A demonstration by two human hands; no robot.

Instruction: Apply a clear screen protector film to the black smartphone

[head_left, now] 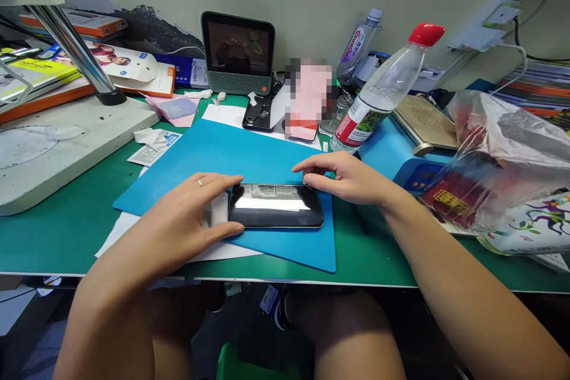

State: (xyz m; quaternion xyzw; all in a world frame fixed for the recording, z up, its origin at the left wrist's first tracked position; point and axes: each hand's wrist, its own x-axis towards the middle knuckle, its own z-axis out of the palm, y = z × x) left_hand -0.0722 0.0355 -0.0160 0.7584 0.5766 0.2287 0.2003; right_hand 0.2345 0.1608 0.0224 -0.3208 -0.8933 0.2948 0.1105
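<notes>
A smartphone (276,214) with a dark, glossy screen lies flat on a blue mat (267,151), its screen reflecting a bright white strip. My left hand (191,214) grips its left end, thumb on the near edge and fingers at the far edge. A ring is on one finger. Something white (217,211), perhaps a tissue, shows under the palm beside the phone. By the phone's far right corner is my right hand (341,177), its index finger stretched out above the thumb, with nothing seen between them. Whether its thumb touches the phone I cannot tell.
Behind the mat stand a small display device (238,50), a black phone-like part (258,114) and a red-capped plastic bottle (378,95). A lamp base (66,148) is at left. Blue equipment (401,148) and a plastic bag (503,160) crowd the right.
</notes>
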